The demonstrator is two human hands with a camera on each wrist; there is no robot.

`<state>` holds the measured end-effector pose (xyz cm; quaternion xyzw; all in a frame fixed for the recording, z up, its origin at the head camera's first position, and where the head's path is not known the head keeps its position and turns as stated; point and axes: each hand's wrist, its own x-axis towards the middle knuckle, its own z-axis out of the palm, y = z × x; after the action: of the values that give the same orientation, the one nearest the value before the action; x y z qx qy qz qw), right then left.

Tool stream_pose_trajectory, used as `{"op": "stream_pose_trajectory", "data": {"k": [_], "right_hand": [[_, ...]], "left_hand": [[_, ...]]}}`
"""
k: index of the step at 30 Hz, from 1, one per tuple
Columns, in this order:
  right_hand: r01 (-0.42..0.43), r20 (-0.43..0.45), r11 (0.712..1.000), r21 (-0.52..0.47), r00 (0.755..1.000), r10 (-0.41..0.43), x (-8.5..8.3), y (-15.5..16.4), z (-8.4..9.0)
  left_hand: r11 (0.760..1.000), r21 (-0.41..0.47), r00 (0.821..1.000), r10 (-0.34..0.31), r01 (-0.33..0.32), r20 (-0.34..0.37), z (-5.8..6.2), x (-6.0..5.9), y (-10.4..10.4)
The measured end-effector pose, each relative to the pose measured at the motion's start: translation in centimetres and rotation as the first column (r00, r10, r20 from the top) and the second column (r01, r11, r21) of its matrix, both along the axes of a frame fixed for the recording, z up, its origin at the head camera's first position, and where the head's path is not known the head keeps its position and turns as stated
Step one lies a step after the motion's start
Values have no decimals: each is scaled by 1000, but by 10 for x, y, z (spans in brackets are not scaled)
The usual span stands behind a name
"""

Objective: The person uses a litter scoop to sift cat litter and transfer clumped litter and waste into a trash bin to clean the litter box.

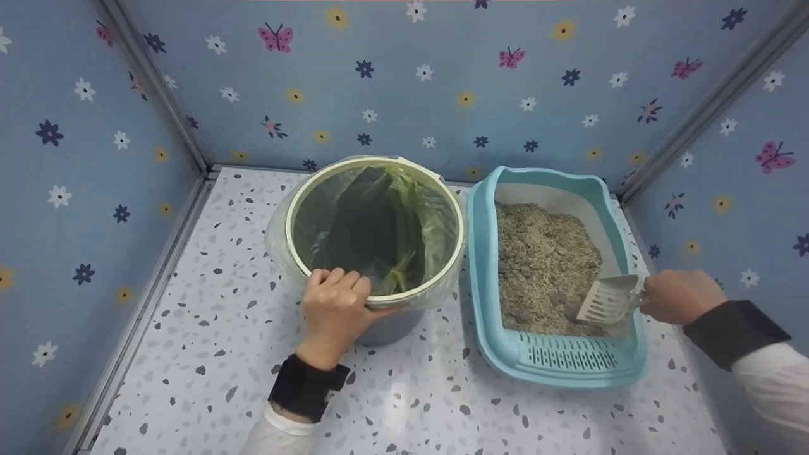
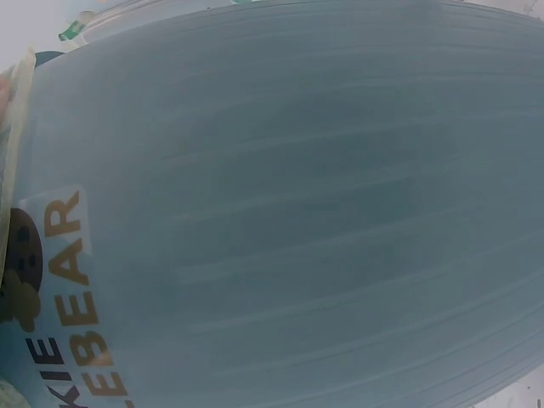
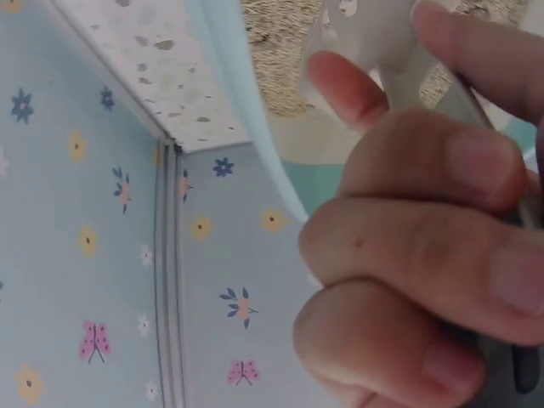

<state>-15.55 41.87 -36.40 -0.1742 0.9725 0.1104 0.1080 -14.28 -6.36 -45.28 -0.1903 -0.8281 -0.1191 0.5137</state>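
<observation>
A round bin (image 1: 374,165) lined with a green bag stands at the centre of the speckled floor. My left hand (image 1: 335,306) grips its near rim; the left wrist view is filled by the bin's blue-grey wall (image 2: 297,212) with brown lettering. To the right sits a light-blue litter tray (image 1: 556,363) holding beige litter (image 1: 543,259). My right hand (image 1: 679,296) holds the handle of a white slotted scoop (image 1: 603,300), whose blade lies in the litter at the tray's near right corner. In the right wrist view my fingers (image 3: 425,255) curl round the scoop handle (image 3: 374,34).
Blue walls (image 1: 442,82) printed with flowers and butterflies close in the back and both sides. The white speckled floor (image 1: 208,328) spreads to the left of the bin and in front of both containers. Metal strips (image 1: 164,101) run up the corners.
</observation>
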Motion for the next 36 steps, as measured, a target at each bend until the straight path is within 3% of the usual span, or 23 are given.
{"op": "stream_pose_trajectory", "data": {"k": [6,16,28,36], "right_hand": [[-62,17,997,52,998,62,-2,4,-14],[82,137,996,14,987,-84,-8,13,-26],[87,179,996,35,980,-92,-19,6,-43],[140,184,989,-35,974,-132,-16,8,-61]], "left_hand": [[1000,4,1000,-7,7,12,-1,3,1],[1000,4,1000,-7,7,4,1,3,4],[1000,-9,1000,-3,3,8,-1,2,2],[1000,-13,1000,11,-11,1,-2,0,0]]}}
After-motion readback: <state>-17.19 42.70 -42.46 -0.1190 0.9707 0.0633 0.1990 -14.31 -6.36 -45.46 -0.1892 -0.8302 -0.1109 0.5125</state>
